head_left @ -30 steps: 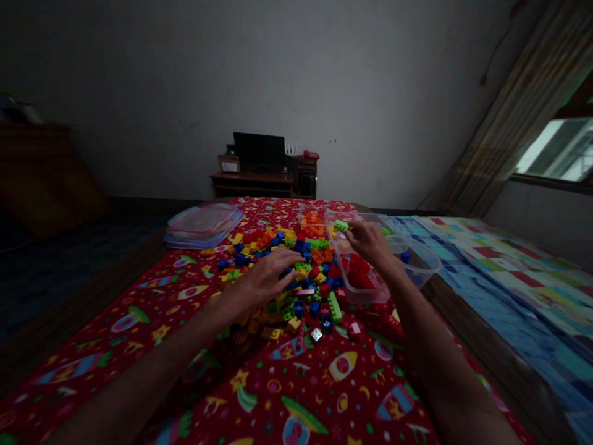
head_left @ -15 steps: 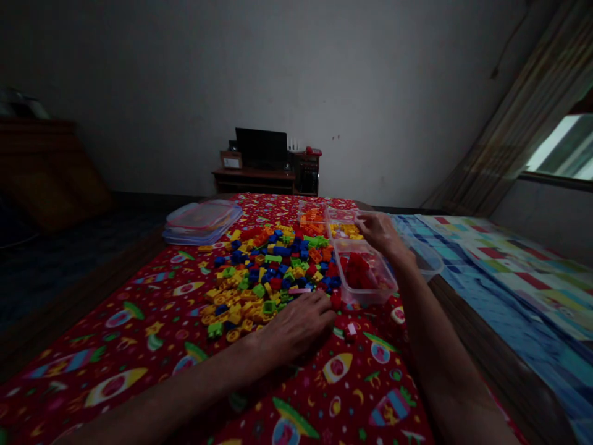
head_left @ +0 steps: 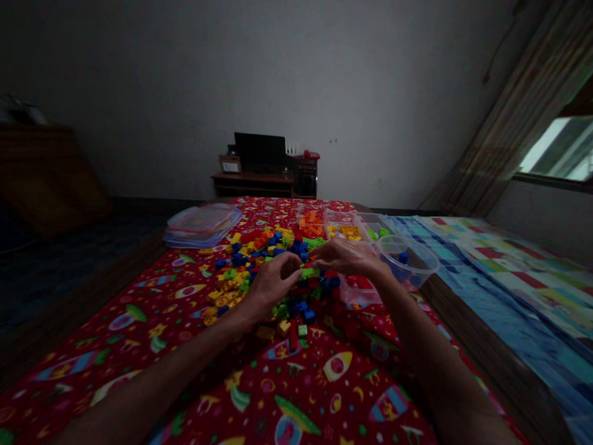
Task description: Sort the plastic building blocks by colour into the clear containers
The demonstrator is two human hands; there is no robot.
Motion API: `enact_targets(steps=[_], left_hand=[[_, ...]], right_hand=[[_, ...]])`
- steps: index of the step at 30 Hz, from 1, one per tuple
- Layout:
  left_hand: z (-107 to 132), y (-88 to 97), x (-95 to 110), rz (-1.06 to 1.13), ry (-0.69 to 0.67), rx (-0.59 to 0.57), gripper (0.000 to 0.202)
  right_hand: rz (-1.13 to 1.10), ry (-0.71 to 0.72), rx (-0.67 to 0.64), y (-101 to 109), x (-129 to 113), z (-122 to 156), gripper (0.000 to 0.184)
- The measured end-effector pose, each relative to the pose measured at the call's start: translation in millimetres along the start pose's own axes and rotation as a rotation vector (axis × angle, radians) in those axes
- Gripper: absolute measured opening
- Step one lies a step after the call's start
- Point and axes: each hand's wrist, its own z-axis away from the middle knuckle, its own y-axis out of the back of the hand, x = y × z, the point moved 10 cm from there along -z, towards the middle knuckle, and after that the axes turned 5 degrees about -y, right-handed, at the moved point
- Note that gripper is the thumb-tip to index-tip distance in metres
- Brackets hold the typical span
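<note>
Both hands hover over a heaped pile of toy building bricks (head_left: 241,259) in yellow, blue, green, red and orange. My left hand (head_left: 272,283) is at the middle of the pile, its thumb and forefinger curved with a gap between them. Just beyond those fingertips lies a green brick (head_left: 309,272). Reaching in from the right, my right hand (head_left: 347,256) points its fingers left and down, held close together above that brick; what they hold, if anything, is hidden. Beneath the right wrist a clear box (head_left: 359,298) with red bricks is partly covered.
Clear boxes hold orange bricks (head_left: 311,222), yellow bricks (head_left: 345,232) and green bricks (head_left: 380,233). A round clear tub (head_left: 428,262) contains a blue brick (head_left: 403,257). Stacked lids (head_left: 204,222) lie back left on the red patterned cloth (head_left: 185,371). A bed (head_left: 491,272) adjoins at right.
My right hand has come left from the boxes to the pile. My left hand has moved up and left. Several bricks now lie spread nearer the front of the pile.
</note>
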Motion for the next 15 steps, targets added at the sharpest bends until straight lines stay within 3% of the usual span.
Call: enact_targets(steps=[4, 8, 12, 15], left_hand=[[-4, 12.0, -12, 0.144, 0.101, 0.083, 0.02], [-7, 21.1, -7, 0.045, 0.061, 0.083, 0.023], [-11, 39.5, -3, -0.054, 0.011, 0.126, 0.023], [-13, 48.6, -2, -0.101, 0.002, 0.145, 0.025]], right_hand=[[0.013, 0.1, -0.05, -11, -15, -4, 0.013], [0.059, 0.08, 0.0, -6, -7, -3, 0.019], [0.102, -0.076, 0.201, 26, 29, 0, 0.028], [0.216, -0.339, 0.369, 58, 75, 1, 0.031]])
